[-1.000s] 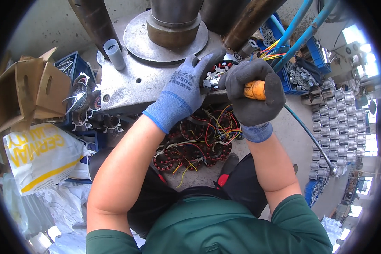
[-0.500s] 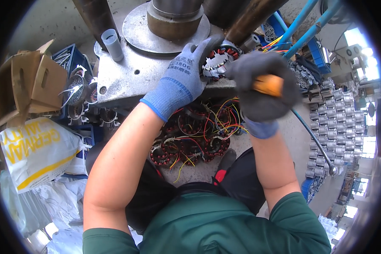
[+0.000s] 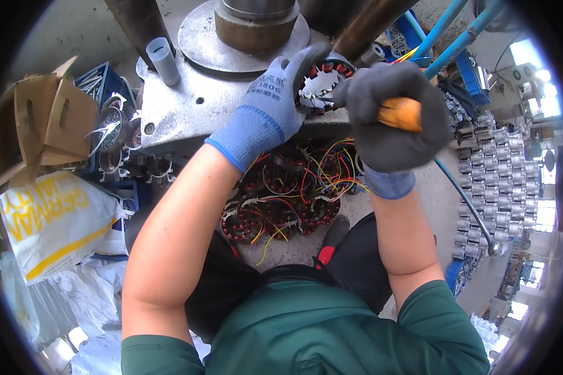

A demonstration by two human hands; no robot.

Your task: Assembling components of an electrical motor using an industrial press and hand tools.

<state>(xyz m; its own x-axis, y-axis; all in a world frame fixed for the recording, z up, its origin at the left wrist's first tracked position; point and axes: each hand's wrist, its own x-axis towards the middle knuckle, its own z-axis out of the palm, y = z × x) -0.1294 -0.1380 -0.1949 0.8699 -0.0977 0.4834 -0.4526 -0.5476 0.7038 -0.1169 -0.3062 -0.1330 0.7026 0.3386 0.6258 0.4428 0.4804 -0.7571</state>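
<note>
The left hand [image 3: 266,115], in a blue glove, has its fingers wrapped around a stator [image 3: 322,84] on the desk [image 3: 187,109] edge, at 12 o'clock. The right hand [image 3: 391,115], at the stator's 3 o'clock, is clenched on an orange tool [image 3: 399,114] whose tip touches it.

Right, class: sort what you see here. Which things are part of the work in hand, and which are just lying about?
In use:
left hand, steadying the stator
right hand, gripping the orange-handled tool
metal plate under the stator

Lying about:
stator pile with coloured wires
grey tube
cardboard box
white sack
blue crate
</note>
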